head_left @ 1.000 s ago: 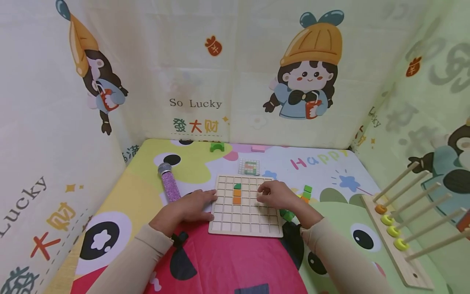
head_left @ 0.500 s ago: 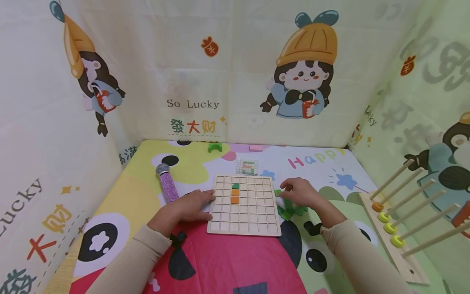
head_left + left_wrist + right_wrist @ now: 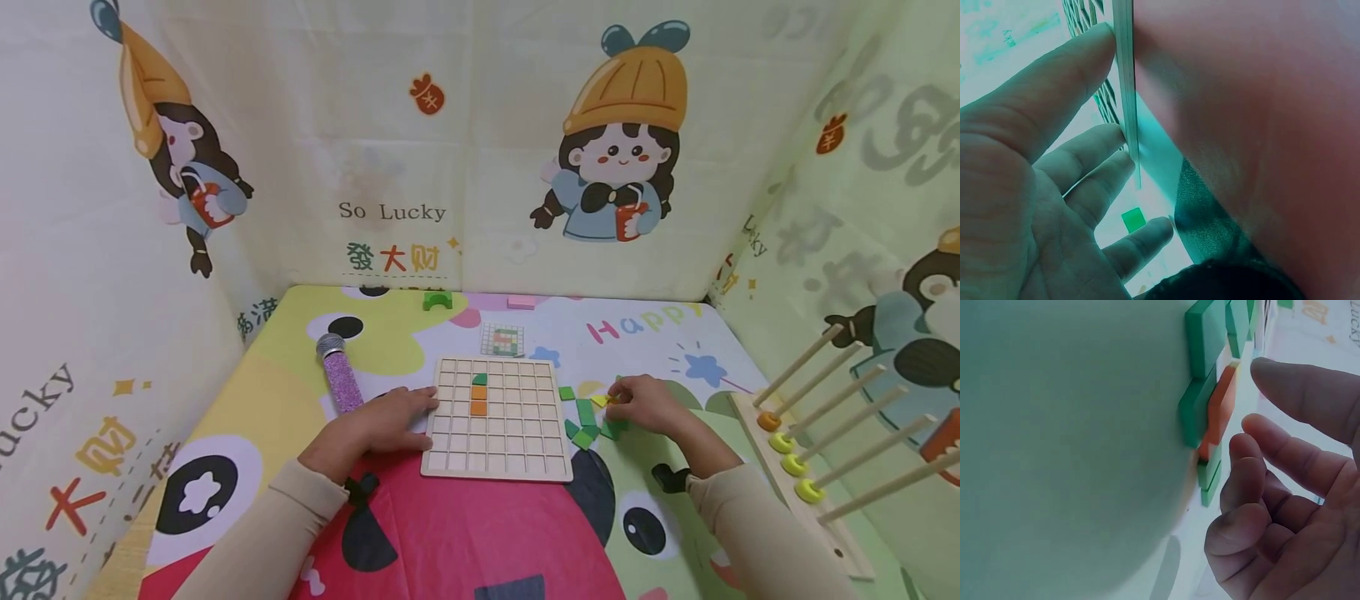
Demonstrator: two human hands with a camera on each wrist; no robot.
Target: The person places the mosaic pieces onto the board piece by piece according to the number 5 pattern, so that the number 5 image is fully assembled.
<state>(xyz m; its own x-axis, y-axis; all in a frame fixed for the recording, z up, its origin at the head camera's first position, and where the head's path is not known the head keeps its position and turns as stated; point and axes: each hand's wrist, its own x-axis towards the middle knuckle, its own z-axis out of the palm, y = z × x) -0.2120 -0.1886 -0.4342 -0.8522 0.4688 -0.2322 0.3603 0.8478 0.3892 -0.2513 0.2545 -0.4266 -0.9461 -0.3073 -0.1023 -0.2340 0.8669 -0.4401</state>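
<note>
A wooden grid board [image 3: 498,462] lies flat in the middle of the table, with a green piece [image 3: 480,379] and two orange squares [image 3: 478,400] lined up in one column. My left hand [image 3: 378,421] touches the board's left edge with fingers spread; the left wrist view has the thumb [image 3: 1075,69] and fingertips against that edge. Right of the board, my right hand [image 3: 647,404] is over a cluster of loose green blocks [image 3: 586,414] and a yellow piece [image 3: 599,401]. In the right wrist view its thumb and loosely curled fingers stand apart, close to an orange block [image 3: 1222,403], nothing between them.
A small grid pattern card [image 3: 502,339] lies behind the board. A glittery purple microphone [image 3: 342,382] is at the left. A wooden peg rack [image 3: 813,508] with several rings stands far right. A green arch block [image 3: 437,300] and a pink block [image 3: 521,302] sit at the back edge.
My right hand has moved right, from over the board's right side to the loose blocks, baring several green ones. The left hand stays at the board's edge; the pieces on the board are unchanged.
</note>
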